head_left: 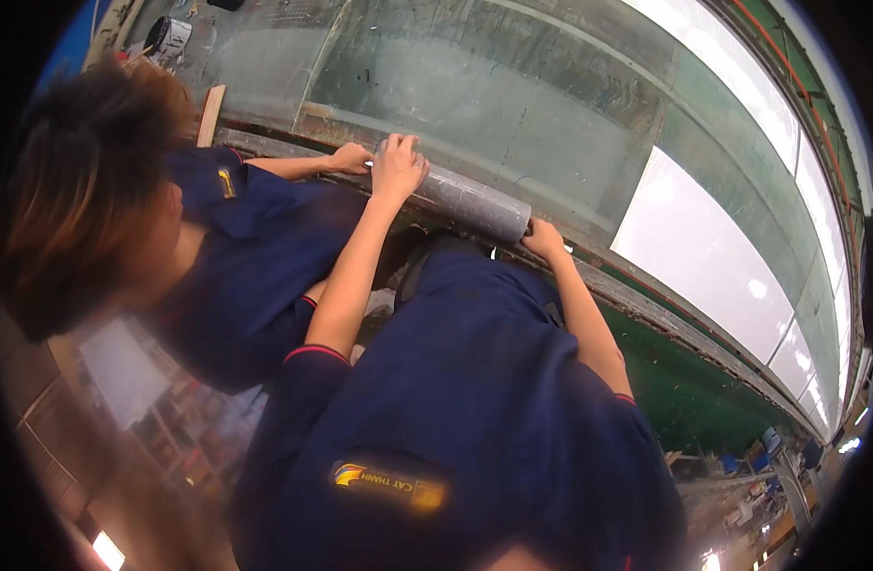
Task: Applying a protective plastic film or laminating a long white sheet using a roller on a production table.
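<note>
A grey cylindrical roll (470, 200) lies slantwise along the near edge of a long, worn work table (456, 81). My left hand (398, 168) rests over the roll's left part, fingers bent around its top. At the opposite end, my right hand (545, 238) is closed around the roll's right tip. Just left of my left hand, a co-worker's hand (349, 158) is at the roll's far left end; what its fingers hold is too small to make out.
Close at my left stands the co-worker in a dark blue shirt (256, 219). White sheets (698, 247) lie on the table to the right. A wooden strip (210, 116) and a dark round container (168, 36) are at the upper left. A green panel (684, 381) drops below the table edge.
</note>
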`<state>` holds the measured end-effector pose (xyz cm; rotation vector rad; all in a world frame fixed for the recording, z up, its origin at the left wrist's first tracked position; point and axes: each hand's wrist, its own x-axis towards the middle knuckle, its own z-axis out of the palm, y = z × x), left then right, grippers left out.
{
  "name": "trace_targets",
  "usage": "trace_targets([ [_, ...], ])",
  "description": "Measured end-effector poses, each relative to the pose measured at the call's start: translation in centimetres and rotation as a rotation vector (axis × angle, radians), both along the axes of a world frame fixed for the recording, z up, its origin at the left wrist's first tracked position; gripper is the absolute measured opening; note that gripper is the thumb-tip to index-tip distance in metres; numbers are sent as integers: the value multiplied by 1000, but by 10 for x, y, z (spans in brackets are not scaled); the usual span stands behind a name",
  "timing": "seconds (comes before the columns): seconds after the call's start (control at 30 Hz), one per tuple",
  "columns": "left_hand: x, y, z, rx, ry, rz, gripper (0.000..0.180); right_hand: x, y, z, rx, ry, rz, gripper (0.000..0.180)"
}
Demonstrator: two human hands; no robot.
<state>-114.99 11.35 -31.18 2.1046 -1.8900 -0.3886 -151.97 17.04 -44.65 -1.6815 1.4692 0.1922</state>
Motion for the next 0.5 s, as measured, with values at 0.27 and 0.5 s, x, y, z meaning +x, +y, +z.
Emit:
trace_targets([
  [0.27, 59, -18, -73, 230, -152, 11, 25, 10, 14, 16, -79, 15, -191, 42],
  [0.5, 67, -13, -60, 144, -172, -85, 17, 15, 24, 16, -177, 233, -102, 44],
])
